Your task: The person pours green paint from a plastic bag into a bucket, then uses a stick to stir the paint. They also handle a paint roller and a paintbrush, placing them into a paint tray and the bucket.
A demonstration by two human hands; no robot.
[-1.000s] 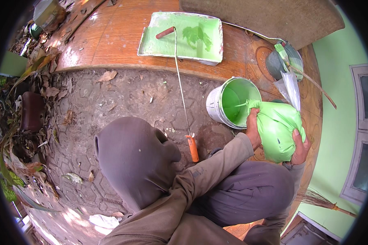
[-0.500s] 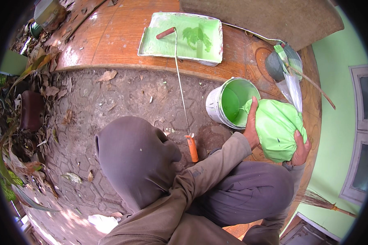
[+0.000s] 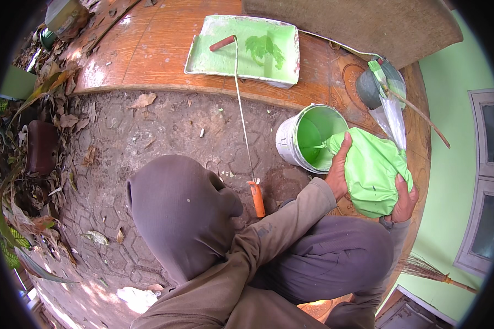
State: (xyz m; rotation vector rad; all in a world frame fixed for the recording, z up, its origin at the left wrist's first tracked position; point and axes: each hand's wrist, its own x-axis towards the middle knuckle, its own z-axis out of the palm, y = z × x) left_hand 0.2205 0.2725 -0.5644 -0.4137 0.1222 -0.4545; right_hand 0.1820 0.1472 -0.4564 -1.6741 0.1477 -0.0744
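My left hand grips the left side of a bulging bag of light green paint, its thumb up near the bag's neck. At the bag's right side, my right hand has its fingers pressed round it. The bag leans toward a white bucket with green paint inside, and a thin green stream runs from its neck into the bucket. A paint roller with an orange handle lies with its red-brown head on a paint-covered tray.
A grey rounded container holds plastic and a stick at right. Beyond are a green wall, a window frame and a twig broom. Dry leaves and a brown pot line the left. My bent knees occupy the lower middle.
The bag has shifted slightly left and up toward the bucket's mouth. My left thumb has risen along it, and both hands still hold it.
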